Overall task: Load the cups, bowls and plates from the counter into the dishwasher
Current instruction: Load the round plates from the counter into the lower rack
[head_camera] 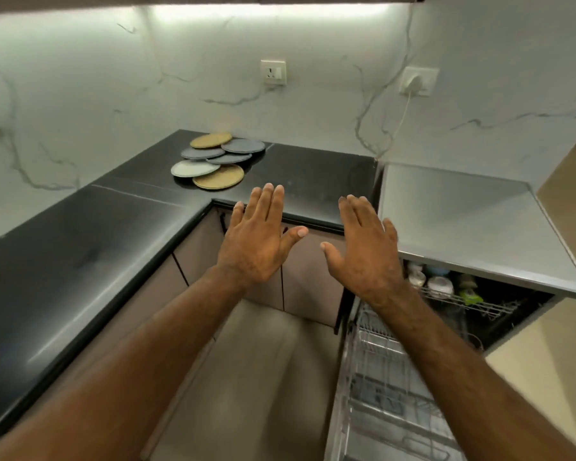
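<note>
I note the left hand [256, 241] and right hand [363, 251] raised side by side, backs up, fingers straight, holding nothing. Overlapping plates [213, 161] lie at the black counter's [80, 247] far corner, apart from both hands. The dishwasher [512, 307] stands open at right, lower rack [379, 361] out, upper rack [463, 301] holding blurred crockery.

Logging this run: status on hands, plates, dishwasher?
Left hand, right hand open, empty. Plates overlapping on the black counter, untouched. Dishwasher open, lower rack pulled out. Nothing seen between hands and plates.
</note>
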A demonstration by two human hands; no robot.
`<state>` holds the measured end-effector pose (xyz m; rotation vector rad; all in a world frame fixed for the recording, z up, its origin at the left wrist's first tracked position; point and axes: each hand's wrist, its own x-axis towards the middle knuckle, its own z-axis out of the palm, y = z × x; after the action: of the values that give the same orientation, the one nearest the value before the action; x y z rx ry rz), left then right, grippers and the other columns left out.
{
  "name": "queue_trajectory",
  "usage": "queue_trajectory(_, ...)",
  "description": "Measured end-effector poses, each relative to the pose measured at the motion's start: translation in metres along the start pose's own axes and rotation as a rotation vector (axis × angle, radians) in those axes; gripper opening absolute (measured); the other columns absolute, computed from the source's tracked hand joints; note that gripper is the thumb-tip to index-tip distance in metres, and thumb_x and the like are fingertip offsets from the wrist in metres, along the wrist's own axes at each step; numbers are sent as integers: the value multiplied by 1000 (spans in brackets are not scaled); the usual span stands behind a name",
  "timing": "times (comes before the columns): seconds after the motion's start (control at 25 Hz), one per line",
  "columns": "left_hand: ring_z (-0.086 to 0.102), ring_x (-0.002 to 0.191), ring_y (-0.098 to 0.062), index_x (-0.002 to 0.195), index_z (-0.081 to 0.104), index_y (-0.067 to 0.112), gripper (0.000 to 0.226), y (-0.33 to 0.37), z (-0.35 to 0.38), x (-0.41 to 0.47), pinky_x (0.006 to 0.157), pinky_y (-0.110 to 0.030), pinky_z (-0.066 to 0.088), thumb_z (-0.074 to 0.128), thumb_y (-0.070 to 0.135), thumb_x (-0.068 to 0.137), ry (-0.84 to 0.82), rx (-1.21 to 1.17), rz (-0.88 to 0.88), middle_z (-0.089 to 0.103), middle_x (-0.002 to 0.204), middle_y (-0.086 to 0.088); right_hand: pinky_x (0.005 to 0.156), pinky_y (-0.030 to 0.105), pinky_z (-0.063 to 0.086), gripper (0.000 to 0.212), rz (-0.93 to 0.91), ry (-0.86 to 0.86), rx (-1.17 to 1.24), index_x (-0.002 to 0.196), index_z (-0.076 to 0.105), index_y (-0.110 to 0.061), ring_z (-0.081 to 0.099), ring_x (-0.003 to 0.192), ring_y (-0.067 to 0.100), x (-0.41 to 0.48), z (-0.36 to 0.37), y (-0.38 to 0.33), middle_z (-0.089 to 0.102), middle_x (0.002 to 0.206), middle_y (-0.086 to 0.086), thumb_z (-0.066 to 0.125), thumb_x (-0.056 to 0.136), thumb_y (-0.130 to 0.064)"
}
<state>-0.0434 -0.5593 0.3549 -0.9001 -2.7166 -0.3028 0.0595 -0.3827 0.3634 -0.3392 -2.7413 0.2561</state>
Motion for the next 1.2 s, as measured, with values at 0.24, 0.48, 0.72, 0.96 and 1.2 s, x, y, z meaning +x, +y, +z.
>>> queue_trajectory(0.24,3,158,-28,163,2,13,96,-99,-27,7,126,-54,14,8,79,93,40,33,-44,6,171,-10,120,58,19,84,-67,49,5,158,16,-17,12,154,22,43,22,-95,18,165,5,57,92,-49)
queue_trajectory(0.48,6,157,-29,162,5,13,96,-156,-43,27,125,-57,15,11,79,93,83,34,-70,8,170,-11,122,57,15,84,-97,24,5,159,11,-18,6,155,21,78,35,-137,11,167,4,55,95,-48)
queue_trajectory(0.72,2,158,-28,163,2,14,95,-189,-40,68,126,-55,11,16,77,93,99,33,-103,4,171,-10,122,57,15,84,-118,50,31,159,11,-18,6,155,22,127,54,-143,11,167,4,55,95,-48)
queue_trajectory(0.96,-9,157,-26,162,-10,26,88,-225,-6,143,126,-54,4,15,77,94,48,45,-133,-8,171,-8,123,55,11,86,-129,24,62,160,5,-21,2,155,21,216,98,-130,6,168,3,54,95,-50)
queue_trajectory(1.2,-17,156,-22,161,-13,31,85,-254,21,248,127,-50,-4,19,75,95,39,-1,-208,-14,170,-4,124,53,8,86,-167,-27,128,160,3,-23,-1,155,19,329,131,-109,3,169,1,54,95,-49)
